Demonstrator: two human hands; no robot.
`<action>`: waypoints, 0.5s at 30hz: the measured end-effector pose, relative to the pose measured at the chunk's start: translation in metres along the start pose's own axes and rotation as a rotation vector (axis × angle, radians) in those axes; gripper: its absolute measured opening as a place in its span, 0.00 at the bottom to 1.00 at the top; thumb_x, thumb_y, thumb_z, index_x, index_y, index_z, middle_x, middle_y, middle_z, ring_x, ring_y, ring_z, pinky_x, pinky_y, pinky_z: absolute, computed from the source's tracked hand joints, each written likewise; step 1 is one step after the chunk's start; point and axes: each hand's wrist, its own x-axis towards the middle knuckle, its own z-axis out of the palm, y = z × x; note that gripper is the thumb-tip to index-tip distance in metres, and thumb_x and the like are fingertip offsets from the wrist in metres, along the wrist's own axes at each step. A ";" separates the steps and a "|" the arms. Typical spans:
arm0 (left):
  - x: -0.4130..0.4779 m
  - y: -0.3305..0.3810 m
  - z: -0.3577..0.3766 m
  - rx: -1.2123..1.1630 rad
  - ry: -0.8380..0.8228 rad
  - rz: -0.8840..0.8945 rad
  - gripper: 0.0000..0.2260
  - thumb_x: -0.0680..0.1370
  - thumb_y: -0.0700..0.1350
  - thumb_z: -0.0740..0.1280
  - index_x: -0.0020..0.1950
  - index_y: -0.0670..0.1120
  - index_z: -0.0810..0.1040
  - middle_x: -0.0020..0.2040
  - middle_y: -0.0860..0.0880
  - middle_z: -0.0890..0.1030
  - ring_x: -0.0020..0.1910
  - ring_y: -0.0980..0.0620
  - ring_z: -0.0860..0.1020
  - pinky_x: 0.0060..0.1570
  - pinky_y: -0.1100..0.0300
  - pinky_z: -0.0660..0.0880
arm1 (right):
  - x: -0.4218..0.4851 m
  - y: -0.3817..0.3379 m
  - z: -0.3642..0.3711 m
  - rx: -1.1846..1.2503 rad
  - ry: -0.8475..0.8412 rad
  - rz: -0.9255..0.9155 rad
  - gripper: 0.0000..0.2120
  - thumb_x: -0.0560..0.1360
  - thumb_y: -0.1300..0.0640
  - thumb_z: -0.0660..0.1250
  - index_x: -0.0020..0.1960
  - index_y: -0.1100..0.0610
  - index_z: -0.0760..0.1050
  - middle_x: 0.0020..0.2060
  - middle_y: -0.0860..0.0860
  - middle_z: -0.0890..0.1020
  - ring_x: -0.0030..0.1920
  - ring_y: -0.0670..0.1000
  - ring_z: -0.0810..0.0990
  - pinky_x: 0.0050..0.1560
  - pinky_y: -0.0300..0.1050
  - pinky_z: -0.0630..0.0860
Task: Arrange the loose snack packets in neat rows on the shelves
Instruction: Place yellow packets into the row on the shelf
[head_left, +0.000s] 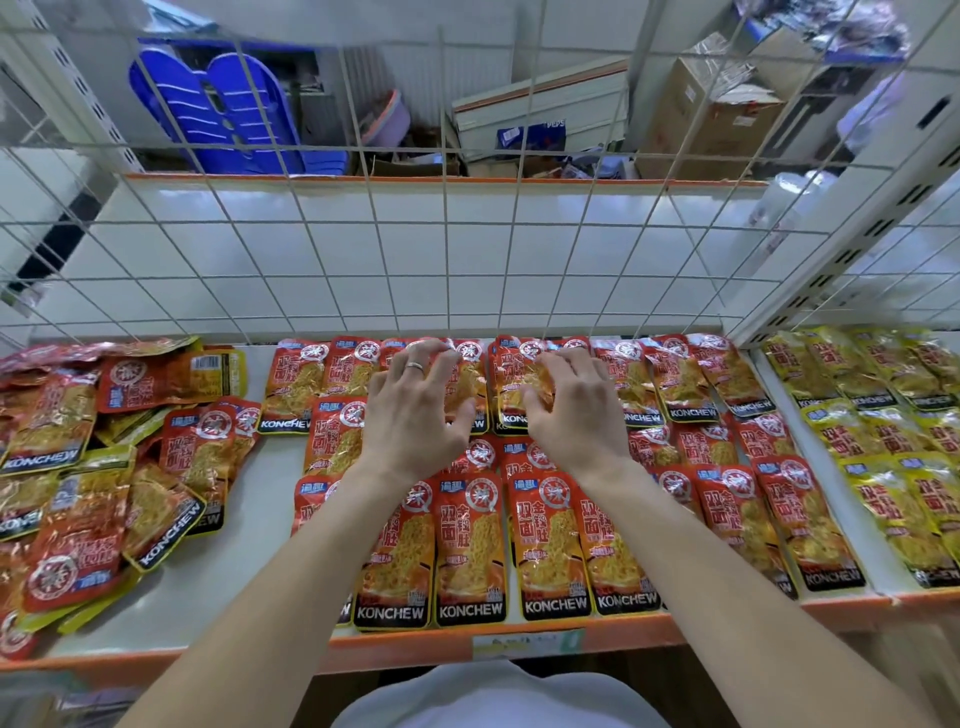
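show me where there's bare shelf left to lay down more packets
Main bare patch of shelf: between the loose pile on the left and the red rows, running to the front edge. A thin strip separates red rows from yellow rows. Crowded elsewhere, especially the back row under the left hand and right hand.

1. White wire grid panel (441, 228) stands upright across the whole view. A perforated white upright (841, 254) slants at the right.
2. Behind the grid: glossy white board (415, 208) with an orange far edge and patches of light glare.
3. Beyond it: stacked blue plastic stools (223, 114) at left, brown cardboard boxes (711, 119) at right, flat white carton (540, 104) between them.
4. Pale wall (467, 57) at the back; cardboard scraps on the floor.
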 end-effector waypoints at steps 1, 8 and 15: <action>-0.003 -0.002 0.000 0.014 -0.023 0.042 0.25 0.76 0.58 0.64 0.70 0.50 0.72 0.72 0.48 0.70 0.72 0.45 0.67 0.65 0.44 0.66 | -0.003 0.001 -0.001 -0.024 -0.038 -0.061 0.22 0.77 0.51 0.69 0.69 0.57 0.74 0.66 0.54 0.75 0.67 0.55 0.71 0.68 0.52 0.70; -0.010 -0.001 0.000 0.053 -0.108 0.029 0.27 0.77 0.62 0.59 0.74 0.55 0.69 0.77 0.51 0.67 0.76 0.48 0.62 0.70 0.46 0.57 | -0.005 0.005 0.003 -0.069 -0.211 -0.128 0.25 0.79 0.46 0.64 0.74 0.50 0.68 0.76 0.51 0.66 0.77 0.51 0.61 0.77 0.52 0.52; -0.006 0.008 -0.005 0.079 -0.157 -0.022 0.25 0.80 0.60 0.62 0.76 0.56 0.66 0.79 0.54 0.63 0.77 0.50 0.59 0.71 0.46 0.55 | -0.003 0.005 -0.004 -0.036 -0.252 -0.130 0.25 0.80 0.45 0.62 0.75 0.49 0.67 0.77 0.49 0.64 0.77 0.50 0.59 0.78 0.54 0.49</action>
